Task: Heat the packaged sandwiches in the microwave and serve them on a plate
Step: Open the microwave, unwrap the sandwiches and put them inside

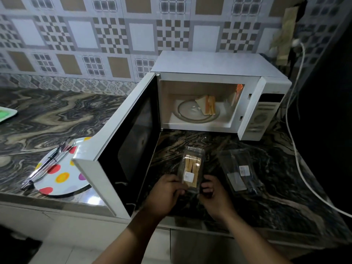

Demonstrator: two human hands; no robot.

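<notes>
A white microwave (219,63) stands on the counter with its door (122,149) swung wide open to the left. Inside, an unwrapped sandwich (206,104) lies on the glass turntable (188,115). In front of the oven, a sandwich in a clear plastic package (191,166) rests on the dark counter. My left hand (164,195) grips the package's near left corner and my right hand (213,193) grips its near right corner. An empty-looking clear package (240,172) lies to the right. A white plate with coloured dots (61,174) sits left of the door.
Metal tongs (45,164) lie across the dotted plate. A white cable (297,149) runs down the right side of the marbled counter (57,115). A green-and-white tray edge (5,115) shows at far left. The counter's front edge is just below my hands.
</notes>
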